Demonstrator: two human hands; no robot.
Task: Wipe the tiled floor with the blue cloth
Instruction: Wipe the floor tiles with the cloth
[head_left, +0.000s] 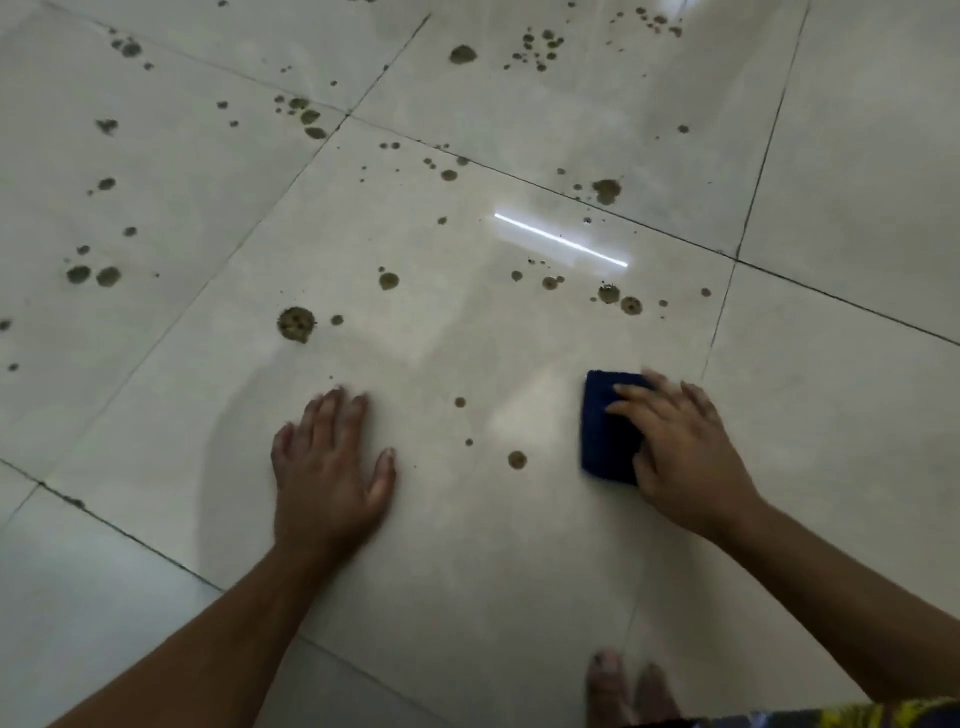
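Two hands on spotted tiled floor (467, 545); right hand (685, 457) presses blue cloth (605, 431).

Both hands low, palms down: left hand (332, 467) flat, fingers spread; right hand (685, 457) pressing.

Both forearms were bare from the lower frame edge to the wrists, with no sleeves, watch or rings in sight. The left hand (332, 467) and right hand (685, 457) wore no gloves. Bare toes (631, 686) showed at the bottom edge. Beside them, a strip of patterned garment (852, 714) in yellow and dark tones appeared.
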